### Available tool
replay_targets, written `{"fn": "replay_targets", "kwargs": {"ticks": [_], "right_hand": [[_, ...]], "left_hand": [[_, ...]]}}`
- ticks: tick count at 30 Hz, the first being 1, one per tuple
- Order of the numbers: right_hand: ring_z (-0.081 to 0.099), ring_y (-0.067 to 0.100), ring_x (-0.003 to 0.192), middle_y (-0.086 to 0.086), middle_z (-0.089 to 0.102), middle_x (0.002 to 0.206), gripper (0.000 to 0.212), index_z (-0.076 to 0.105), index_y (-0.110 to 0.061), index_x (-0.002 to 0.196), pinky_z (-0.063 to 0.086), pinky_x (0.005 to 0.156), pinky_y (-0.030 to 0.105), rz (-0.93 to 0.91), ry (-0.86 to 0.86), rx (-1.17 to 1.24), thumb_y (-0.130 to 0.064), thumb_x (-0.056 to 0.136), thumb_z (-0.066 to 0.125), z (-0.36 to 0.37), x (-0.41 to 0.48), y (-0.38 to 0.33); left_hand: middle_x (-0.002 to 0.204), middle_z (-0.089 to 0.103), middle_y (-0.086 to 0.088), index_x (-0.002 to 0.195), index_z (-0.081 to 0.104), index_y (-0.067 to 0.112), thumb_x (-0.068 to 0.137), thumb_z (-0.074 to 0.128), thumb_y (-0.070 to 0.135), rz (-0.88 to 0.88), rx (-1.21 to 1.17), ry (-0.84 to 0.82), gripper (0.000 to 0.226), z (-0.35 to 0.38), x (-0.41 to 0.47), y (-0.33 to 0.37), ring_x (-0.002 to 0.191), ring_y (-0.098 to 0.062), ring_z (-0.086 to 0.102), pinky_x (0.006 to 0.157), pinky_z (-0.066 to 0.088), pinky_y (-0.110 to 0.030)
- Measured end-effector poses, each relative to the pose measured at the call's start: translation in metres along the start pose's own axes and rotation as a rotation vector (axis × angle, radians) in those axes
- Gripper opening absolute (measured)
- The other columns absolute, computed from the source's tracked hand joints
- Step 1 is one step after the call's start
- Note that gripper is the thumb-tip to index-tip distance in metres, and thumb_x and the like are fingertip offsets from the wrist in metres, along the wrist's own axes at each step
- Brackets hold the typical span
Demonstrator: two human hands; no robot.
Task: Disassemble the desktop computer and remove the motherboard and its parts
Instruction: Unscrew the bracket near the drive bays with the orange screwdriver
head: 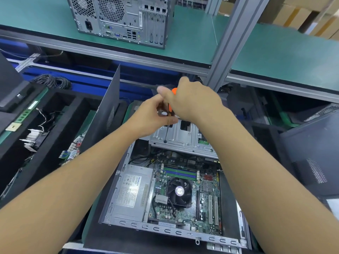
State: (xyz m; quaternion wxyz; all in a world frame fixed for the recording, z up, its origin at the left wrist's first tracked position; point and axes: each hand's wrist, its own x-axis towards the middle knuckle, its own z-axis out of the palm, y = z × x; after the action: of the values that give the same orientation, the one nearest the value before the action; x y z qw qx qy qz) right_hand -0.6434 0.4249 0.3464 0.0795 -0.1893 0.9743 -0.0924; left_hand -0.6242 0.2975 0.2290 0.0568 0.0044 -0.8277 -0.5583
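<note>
The right hand (pixel 192 101) grips the screwdriver (pixel 167 132) by its orange handle, the left hand (pixel 152 114) pinches its shaft, tip on the drive cage (pixel 183 137).

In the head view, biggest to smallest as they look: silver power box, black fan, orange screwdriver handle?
1. silver power box
2. black fan
3. orange screwdriver handle, mostly covered and farther away, so its rank is unsure.

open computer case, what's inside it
A silver power supply, the motherboard with its cooler fan and memory sticks, and a metal drive cage at the far end. The cage hides whatever lies beneath it; the right forearm covers the case's far right corner.
</note>
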Motion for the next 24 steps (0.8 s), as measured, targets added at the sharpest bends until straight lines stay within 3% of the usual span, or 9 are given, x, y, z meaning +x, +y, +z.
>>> {"fn": "replay_targets", "kwargs": {"ticks": [4, 6, 8, 10, 13, 16, 19, 21, 24], "right_hand": [[0.048, 0.022, 0.067, 0.001, 0.045, 0.076, 0.016, 0.040, -0.015, 0.102, 0.028, 0.053, 0.032, -0.153, -0.025, -0.027, -0.031, 0.101, 0.041, -0.002, 0.002, 0.001], [0.048, 0.016, 0.067, 0.002, 0.052, 0.081, 0.010, 0.044, -0.016, 0.107, 0.030, 0.051, 0.030, -0.208, -0.111, -0.046, -0.022, 0.099, 0.044, -0.009, 0.001, 0.002], [0.053, 0.022, 0.077, 0.006, 0.054, 0.099, 0.017, 0.046, -0.017, 0.115, 0.037, 0.059, 0.032, -0.237, -0.180, -0.062, -0.017, 0.098, 0.044, -0.013, 0.000, 0.003], [0.050, 0.028, 0.085, 0.008, 0.044, 0.111, 0.020, 0.045, -0.021, 0.118, 0.038, 0.071, 0.036, -0.233, -0.238, -0.058, -0.017, 0.098, 0.042, -0.016, -0.003, 0.005], [0.046, 0.022, 0.079, 0.006, 0.037, 0.112, 0.020, 0.046, -0.028, 0.116, 0.037, 0.077, 0.038, -0.215, -0.303, -0.045, -0.020, 0.098, 0.040, -0.017, -0.005, 0.005], [0.049, 0.026, 0.092, 0.003, 0.038, 0.114, 0.031, 0.045, -0.028, 0.123, 0.038, 0.080, 0.039, -0.193, -0.246, -0.015, -0.046, 0.099, 0.041, -0.015, -0.002, 0.005], [0.049, 0.028, 0.087, 0.004, 0.045, 0.097, 0.059, 0.043, -0.015, 0.125, 0.036, 0.073, 0.038, -0.067, -0.106, -0.010, -0.065, 0.096, 0.032, -0.012, 0.003, 0.003], [0.050, 0.027, 0.077, 0.002, 0.049, 0.085, 0.049, 0.047, -0.014, 0.107, 0.036, 0.069, 0.037, -0.053, -0.076, -0.074, -0.060, 0.098, 0.033, -0.008, 0.005, 0.002], [0.051, 0.029, 0.081, 0.005, 0.049, 0.087, 0.031, 0.045, -0.012, 0.108, 0.037, 0.067, 0.035, -0.126, -0.101, -0.065, -0.042, 0.102, 0.039, -0.003, 0.005, 0.001]], "left_hand": [[0.103, 0.069, 0.003, 0.108, 0.060, 0.027, 0.075, 0.085, 0.025, 0.004, -0.004, -0.028, 0.042, 0.002, -0.001, 0.004, 0.099, -0.012, 0.065, 0.084, 0.057, -0.031], [0.108, 0.069, 0.005, 0.115, 0.063, 0.023, 0.085, 0.077, 0.020, 0.038, -0.095, -0.117, 0.033, -0.003, -0.003, 0.004, 0.104, -0.009, 0.064, 0.084, 0.055, -0.023], [0.114, 0.070, 0.007, 0.122, 0.064, 0.021, 0.094, 0.067, 0.015, 0.053, -0.125, -0.206, 0.029, -0.008, -0.007, 0.002, 0.110, -0.007, 0.063, 0.089, 0.050, -0.015], [0.112, 0.072, 0.007, 0.121, 0.065, 0.024, 0.096, 0.062, 0.011, 0.034, -0.115, -0.235, 0.028, -0.011, -0.008, 0.000, 0.107, -0.009, 0.065, 0.092, 0.050, -0.017], [0.107, 0.073, -0.001, 0.114, 0.066, 0.026, 0.093, 0.067, 0.013, 0.024, -0.072, -0.201, 0.025, -0.011, -0.008, -0.001, 0.102, -0.013, 0.068, 0.092, 0.052, -0.020], [0.098, 0.071, 0.005, 0.108, 0.065, 0.027, 0.085, 0.076, 0.021, 0.028, 0.012, -0.112, 0.025, -0.006, -0.006, 0.003, 0.093, -0.008, 0.066, 0.079, 0.051, -0.012], [0.089, 0.070, 0.006, 0.101, 0.063, 0.022, 0.077, 0.083, 0.029, -0.006, 0.058, -0.103, 0.031, -0.002, -0.005, 0.006, 0.087, -0.010, 0.067, 0.082, 0.055, -0.029], [0.089, 0.071, 0.006, 0.099, 0.062, 0.022, 0.072, 0.084, 0.035, -0.029, 0.102, -0.102, 0.037, 0.002, -0.004, 0.009, 0.087, -0.013, 0.067, 0.085, 0.055, -0.040], [0.095, 0.072, 0.006, 0.104, 0.061, 0.030, 0.071, 0.084, 0.038, -0.057, 0.104, -0.101, 0.041, 0.002, -0.004, 0.010, 0.093, -0.015, 0.067, 0.088, 0.054, -0.044]]}}
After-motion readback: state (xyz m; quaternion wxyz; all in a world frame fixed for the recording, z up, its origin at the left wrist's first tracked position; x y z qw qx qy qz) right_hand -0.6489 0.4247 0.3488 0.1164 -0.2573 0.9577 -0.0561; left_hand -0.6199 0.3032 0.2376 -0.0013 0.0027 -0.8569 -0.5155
